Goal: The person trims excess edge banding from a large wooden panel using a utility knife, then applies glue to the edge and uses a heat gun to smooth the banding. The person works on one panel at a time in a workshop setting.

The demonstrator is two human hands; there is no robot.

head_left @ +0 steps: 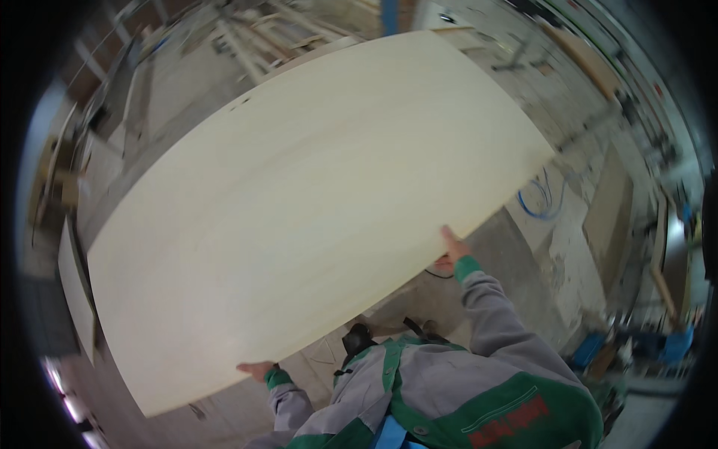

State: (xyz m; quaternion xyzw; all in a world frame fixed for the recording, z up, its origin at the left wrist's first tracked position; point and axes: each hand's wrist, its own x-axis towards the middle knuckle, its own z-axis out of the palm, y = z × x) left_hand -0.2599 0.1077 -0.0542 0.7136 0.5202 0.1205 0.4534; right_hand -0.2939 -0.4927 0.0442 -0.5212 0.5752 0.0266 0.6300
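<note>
A large pale plywood sheet (pixel 314 187) fills the middle of the head view, held out in front of me above the floor. My left hand (pixel 258 370) grips its near edge toward the left corner, thumb on the upper face. Farther right along the same edge, my right hand (pixel 451 250) is closed on the sheet, its thumb lying over the top. The other fingers of both hands are mostly hidden beneath the board. Two small dark marks show near the sheet's far left edge.
Wooden beams (pixel 250 49) lie beyond the sheet's far edge. A blue hose (pixel 540 200) is coiled on the floor at the right, beside a leaning brown panel (pixel 609 217). Another board (pixel 77 292) stands at the left. Blue items (pixel 591 349) sit among clutter at lower right.
</note>
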